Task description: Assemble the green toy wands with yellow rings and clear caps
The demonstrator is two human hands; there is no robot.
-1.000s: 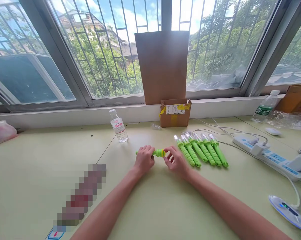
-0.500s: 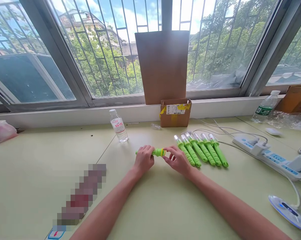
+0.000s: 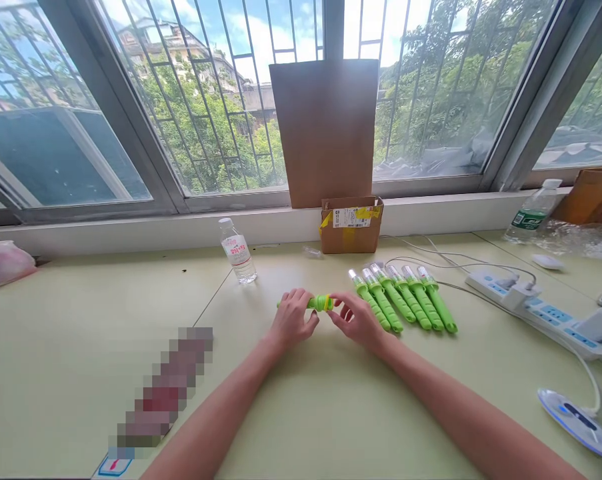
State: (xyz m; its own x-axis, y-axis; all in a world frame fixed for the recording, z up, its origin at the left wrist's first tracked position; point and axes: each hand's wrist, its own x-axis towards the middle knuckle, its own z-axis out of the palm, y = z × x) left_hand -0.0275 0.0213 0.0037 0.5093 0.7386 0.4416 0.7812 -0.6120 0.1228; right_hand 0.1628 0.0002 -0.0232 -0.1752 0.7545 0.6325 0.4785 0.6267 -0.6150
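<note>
My left hand (image 3: 291, 319) is wrapped around a green ridged handle (image 3: 321, 303), held level a little above the table or resting on it; I cannot tell which. A yellow band circles its right end. My right hand (image 3: 353, 319) has its thumb and index finger curved round that banded end, fingertips touching it. The palm of my left hand hides much of the handle, with a small green tip showing at its left. Just right of my right hand lie several similar green ridged sticks (image 3: 417, 303) with clear tips, side by side in a slanted row.
A water bottle (image 3: 238, 253) stands behind my left hand. A small cardboard box (image 3: 351, 230) is at the sill, a brown board (image 3: 325, 133) behind it. On the right are a power strip (image 3: 545, 313), cables, an oval device (image 3: 578, 423) and another bottle (image 3: 533, 213).
The green handle has shifted slightly to the right, and my left hand's thumb has moved outward from it. My right hand stays at the banded end.
</note>
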